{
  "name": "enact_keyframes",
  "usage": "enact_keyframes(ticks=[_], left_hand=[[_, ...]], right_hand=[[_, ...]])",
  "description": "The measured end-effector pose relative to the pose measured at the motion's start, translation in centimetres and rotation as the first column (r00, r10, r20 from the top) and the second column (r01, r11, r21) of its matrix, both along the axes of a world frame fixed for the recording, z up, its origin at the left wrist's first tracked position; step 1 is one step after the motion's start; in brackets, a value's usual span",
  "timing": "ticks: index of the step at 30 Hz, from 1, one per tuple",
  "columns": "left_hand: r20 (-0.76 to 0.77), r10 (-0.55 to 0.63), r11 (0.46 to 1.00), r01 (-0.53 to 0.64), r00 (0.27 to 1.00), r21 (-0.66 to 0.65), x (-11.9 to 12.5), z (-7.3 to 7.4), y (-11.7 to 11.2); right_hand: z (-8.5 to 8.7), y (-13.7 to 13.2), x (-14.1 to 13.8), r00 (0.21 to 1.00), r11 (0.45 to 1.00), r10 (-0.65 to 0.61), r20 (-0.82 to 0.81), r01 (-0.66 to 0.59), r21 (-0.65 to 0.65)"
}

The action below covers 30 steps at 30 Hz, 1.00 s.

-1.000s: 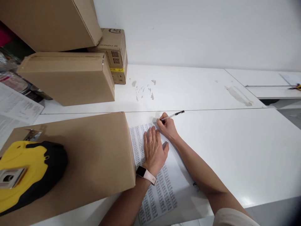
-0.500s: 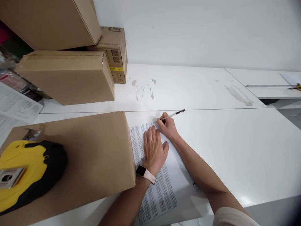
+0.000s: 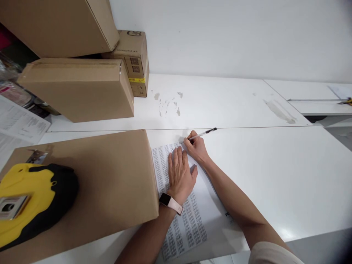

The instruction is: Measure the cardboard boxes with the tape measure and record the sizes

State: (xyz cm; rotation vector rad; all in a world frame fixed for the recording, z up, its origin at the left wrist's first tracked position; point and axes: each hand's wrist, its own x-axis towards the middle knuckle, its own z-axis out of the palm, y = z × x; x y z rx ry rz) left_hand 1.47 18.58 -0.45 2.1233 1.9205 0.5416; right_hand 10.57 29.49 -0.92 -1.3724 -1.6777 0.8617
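Note:
A printed sheet [image 3: 189,223] covered in small rows of text lies on the white table [image 3: 275,172]. My left hand [image 3: 180,174] lies flat on it, fingers stretched out, with a watch on the wrist. My right hand [image 3: 195,148] is closed round a white pen [image 3: 202,134] with a dark cap end, its tip touching the sheet's far edge beside my left fingertips. The sheet's left edge runs under a large cardboard box [image 3: 110,183].
A yellow and black device [image 3: 30,200] rests on the near box. More cardboard boxes [image 3: 79,86] are stacked at the back left, with papers [image 3: 16,124] beside them. A yellow-handled tool [image 3: 347,101] lies on the far right table.

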Motion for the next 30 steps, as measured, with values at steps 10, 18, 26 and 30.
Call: enact_keyframes(ticks=[10,18,26,30], left_hand=[[0.015,0.004,0.999,-0.005,1.0,0.036,0.0,-0.26,0.01],[0.018,0.003,1.0,-0.004,1.0,0.016,0.0,-0.16,0.02],[0.024,0.002,0.999,-0.003,1.0,0.041,-0.03,-0.3,-0.02],[0.011,0.004,0.999,-0.005,1.0,0.047,0.0,-0.35,-0.06]], right_hand=[[0.4,-0.08,-0.05,0.999,0.999,-0.032,0.017,0.032,0.002],[0.59,-0.15,-0.06,1.0,1.0,-0.03,0.006,0.03,0.002],[0.37,-0.04,-0.06,0.999,0.999,-0.033,0.018,0.033,-0.004],[0.43,-0.14,0.01,0.999,0.999,-0.037,0.014,0.037,0.001]])
